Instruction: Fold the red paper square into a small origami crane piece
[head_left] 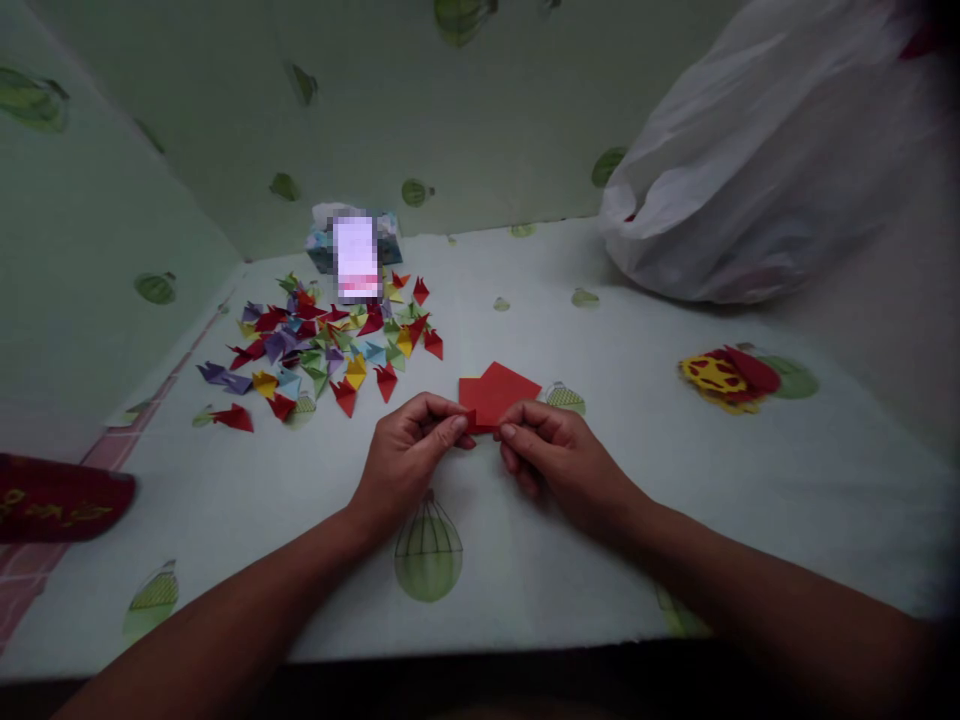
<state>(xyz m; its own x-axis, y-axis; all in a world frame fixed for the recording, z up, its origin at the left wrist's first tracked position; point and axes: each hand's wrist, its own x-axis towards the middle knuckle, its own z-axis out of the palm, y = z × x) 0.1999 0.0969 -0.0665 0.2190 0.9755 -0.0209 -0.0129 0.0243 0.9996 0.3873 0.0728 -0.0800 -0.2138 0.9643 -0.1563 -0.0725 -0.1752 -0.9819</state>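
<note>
In the head view, we see our left hand (411,447) and our right hand (553,455) meeting in the middle of the pale table cover printed with green balloon shapes (525,560). Between them is a small red square sheet of folding paper (498,393). It lies just beyond the fingertips, away from our body, with one corner pointing to the far side, so its long diagonal runs away from us. The near edge of the paper is pinched from both sides: the left thumb and forefinger are pressed together on its left near corner, and the right thumb and forefinger are closed on the near edge just beside them. The other fingers are curled under, not spread. Both hands are equally near to the paper.

To the far left, well apart from the hands, lies a scattered heap of small folded paper triangles in many colours (330,345). Behind it stands a small patterned box (390,232). A white plastic bag (757,170) rests at the far right, and a red and yellow paper piece (724,375) lies near it.
</note>
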